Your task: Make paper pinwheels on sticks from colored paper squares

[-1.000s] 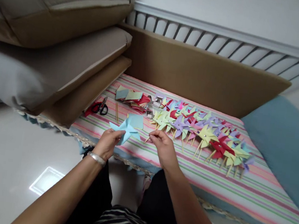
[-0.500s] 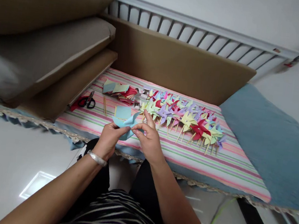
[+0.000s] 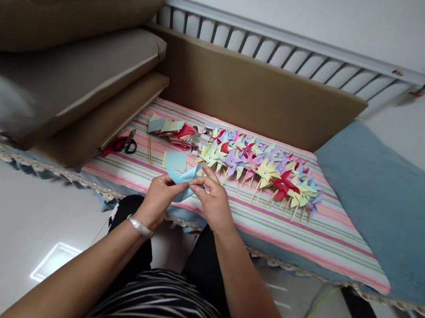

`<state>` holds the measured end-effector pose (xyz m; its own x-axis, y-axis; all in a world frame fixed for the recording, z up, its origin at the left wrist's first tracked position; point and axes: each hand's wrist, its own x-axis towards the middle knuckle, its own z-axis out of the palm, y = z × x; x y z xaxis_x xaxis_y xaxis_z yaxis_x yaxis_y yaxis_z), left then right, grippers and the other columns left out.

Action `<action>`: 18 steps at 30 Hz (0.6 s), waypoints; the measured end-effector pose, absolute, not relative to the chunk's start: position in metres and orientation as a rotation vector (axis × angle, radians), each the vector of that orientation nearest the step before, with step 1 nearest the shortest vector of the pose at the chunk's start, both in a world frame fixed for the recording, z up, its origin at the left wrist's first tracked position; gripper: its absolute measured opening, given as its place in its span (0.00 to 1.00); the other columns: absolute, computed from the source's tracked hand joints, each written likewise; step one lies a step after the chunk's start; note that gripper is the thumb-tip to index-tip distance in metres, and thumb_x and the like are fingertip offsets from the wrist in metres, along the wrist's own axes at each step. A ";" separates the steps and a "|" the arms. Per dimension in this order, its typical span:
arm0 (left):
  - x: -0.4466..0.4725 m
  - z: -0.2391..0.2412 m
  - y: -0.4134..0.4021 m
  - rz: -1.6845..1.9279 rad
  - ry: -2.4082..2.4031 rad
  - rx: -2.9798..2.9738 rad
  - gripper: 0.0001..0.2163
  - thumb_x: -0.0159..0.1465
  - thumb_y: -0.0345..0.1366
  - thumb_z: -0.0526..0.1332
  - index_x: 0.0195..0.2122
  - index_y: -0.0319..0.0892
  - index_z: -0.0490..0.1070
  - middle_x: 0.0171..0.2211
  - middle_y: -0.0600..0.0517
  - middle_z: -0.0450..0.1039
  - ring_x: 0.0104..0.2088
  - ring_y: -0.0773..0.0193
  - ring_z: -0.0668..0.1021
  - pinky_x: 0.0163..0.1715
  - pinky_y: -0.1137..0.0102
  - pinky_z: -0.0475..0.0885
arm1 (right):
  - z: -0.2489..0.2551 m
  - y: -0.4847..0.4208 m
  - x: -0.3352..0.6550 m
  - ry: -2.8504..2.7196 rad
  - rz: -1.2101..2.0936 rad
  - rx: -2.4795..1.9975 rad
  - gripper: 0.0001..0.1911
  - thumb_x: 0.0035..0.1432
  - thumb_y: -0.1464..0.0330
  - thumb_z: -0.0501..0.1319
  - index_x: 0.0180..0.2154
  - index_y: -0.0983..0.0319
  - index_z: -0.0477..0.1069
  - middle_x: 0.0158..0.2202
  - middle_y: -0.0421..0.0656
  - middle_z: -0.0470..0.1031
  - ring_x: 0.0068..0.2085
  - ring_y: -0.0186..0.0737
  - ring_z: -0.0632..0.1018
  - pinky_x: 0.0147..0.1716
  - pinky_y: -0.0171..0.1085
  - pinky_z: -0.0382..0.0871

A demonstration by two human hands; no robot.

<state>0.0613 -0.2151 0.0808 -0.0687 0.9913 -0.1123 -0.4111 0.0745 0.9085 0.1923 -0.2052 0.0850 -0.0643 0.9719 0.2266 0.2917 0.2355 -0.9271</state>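
While both hands meet over near edge of striped cloth (image 3: 303, 237), light blue paper pinwheel (image 3: 186, 178) sits between them, just above cloth. Left hand (image 3: 159, 194): grip pinching pinwheel's lower left edge; silver bangle (image 3: 139, 226) on wrist. Right hand (image 3: 213, 203): grip pinching pinwheel's right side, fingertips pressed onto paper. Blue paper square (image 3: 175, 160) flat on cloth just beyond hands. Row of finished pinwheels (image 3: 261, 170) to right. Stack of coloured squares (image 3: 169, 129), wooden sticks (image 3: 149, 149) and red-handled scissors (image 3: 123, 144) farther left.

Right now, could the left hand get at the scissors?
Probably yes: the scissors lie on bare striped cloth just left of the left hand, nothing blocking, though it holds blue paper.
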 end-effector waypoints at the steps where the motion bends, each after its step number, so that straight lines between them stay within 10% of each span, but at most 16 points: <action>1: 0.062 0.081 -0.216 1.373 1.000 0.785 0.12 0.43 0.35 0.71 0.30 0.37 0.77 0.27 0.50 0.77 0.29 0.65 0.75 0.36 0.69 0.69 | 0.085 -0.206 0.193 -1.545 0.898 -1.229 0.04 0.49 0.68 0.62 0.30 0.59 0.75 0.59 0.45 0.61 0.61 0.44 0.60 0.59 0.45 0.49; 18: 0.059 0.086 -0.222 1.303 1.053 1.007 0.08 0.49 0.37 0.67 0.29 0.38 0.76 0.27 0.52 0.76 0.28 0.67 0.73 0.32 0.72 0.67 | 0.085 -0.211 0.196 -1.326 1.091 -1.156 0.05 0.44 0.66 0.64 0.26 0.60 0.73 0.44 0.44 0.73 0.48 0.46 0.71 0.50 0.42 0.59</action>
